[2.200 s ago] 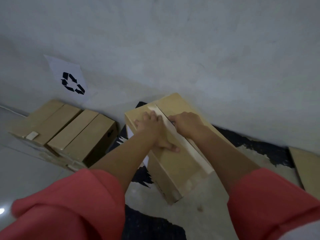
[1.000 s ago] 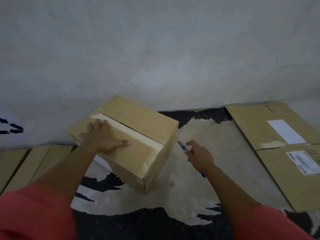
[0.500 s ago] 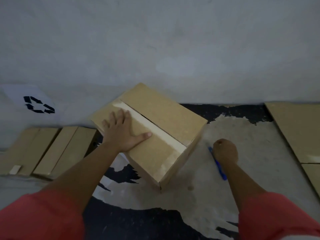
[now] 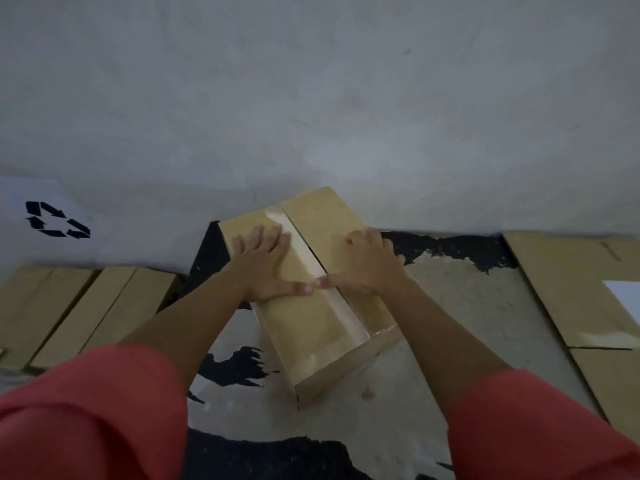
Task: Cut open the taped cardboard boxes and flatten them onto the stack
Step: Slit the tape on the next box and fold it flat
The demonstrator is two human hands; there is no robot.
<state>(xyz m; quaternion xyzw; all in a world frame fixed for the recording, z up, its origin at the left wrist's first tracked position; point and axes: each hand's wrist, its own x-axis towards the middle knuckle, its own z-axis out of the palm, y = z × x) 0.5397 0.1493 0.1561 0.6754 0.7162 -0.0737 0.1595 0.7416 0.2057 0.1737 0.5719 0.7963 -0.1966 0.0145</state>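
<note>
Both hands, left hand and right hand, press the box top.

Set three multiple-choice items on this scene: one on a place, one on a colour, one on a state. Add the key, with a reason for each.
1. Where is the recycling sign relative to the cardboard box?
A. to its left
B. on its top
C. to its right

2. What colour are the sleeves?
A. blue
B. green
C. red

3. What are the left hand and right hand doing?
A. holding a cutter
B. resting open on the box's top
C. hanging clear of the box

Key:
1 A, the sign sits at the far left of the view.
2 C, both forearms come out of red cloth.
3 B, both palms lie on the top, thumbs meeting at the tape strip.
</note>
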